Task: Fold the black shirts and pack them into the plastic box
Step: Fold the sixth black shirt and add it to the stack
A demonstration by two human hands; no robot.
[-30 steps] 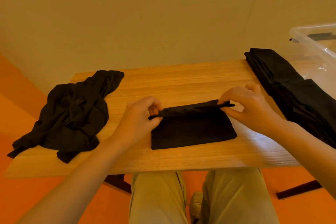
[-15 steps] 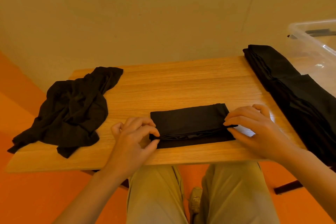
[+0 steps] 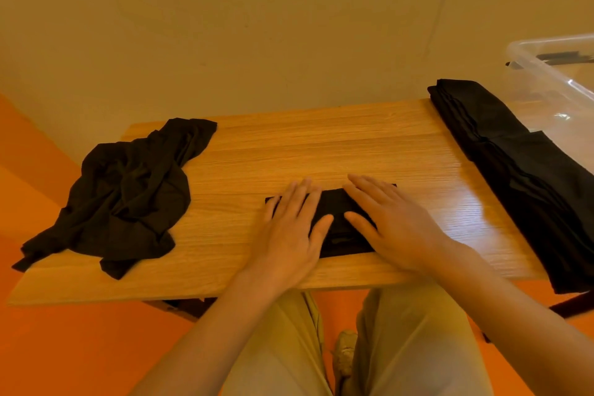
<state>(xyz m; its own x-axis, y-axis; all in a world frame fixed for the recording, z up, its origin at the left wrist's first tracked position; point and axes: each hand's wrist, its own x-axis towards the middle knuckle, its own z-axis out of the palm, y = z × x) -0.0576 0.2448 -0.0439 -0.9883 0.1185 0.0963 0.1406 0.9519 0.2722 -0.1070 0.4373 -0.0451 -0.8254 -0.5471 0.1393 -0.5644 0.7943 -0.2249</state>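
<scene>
A small folded black shirt (image 3: 337, 225) lies near the front edge of the wooden table (image 3: 321, 145). My left hand (image 3: 292, 231) presses flat on its left half, fingers straight. My right hand (image 3: 389, 222) presses flat on its right half, fingers straight too. Most of the folded shirt is hidden under both palms. A crumpled black shirt (image 3: 125, 193) lies on the table's left end. A stack of folded black shirts (image 3: 527, 170) runs along the right edge. The clear plastic box (image 3: 556, 80) stands beyond that stack at the far right.
A plain wall rises behind the table. The floor around it is orange. My knees in khaki trousers (image 3: 401, 347) sit under the front edge, with a shoe between them. A dark bar of the table frame shows at the lower right.
Both hands pulled the shirt's far edge toward me, folding it in half. They let go of the pinched edge and now lie flat on top of the folded shirt.
</scene>
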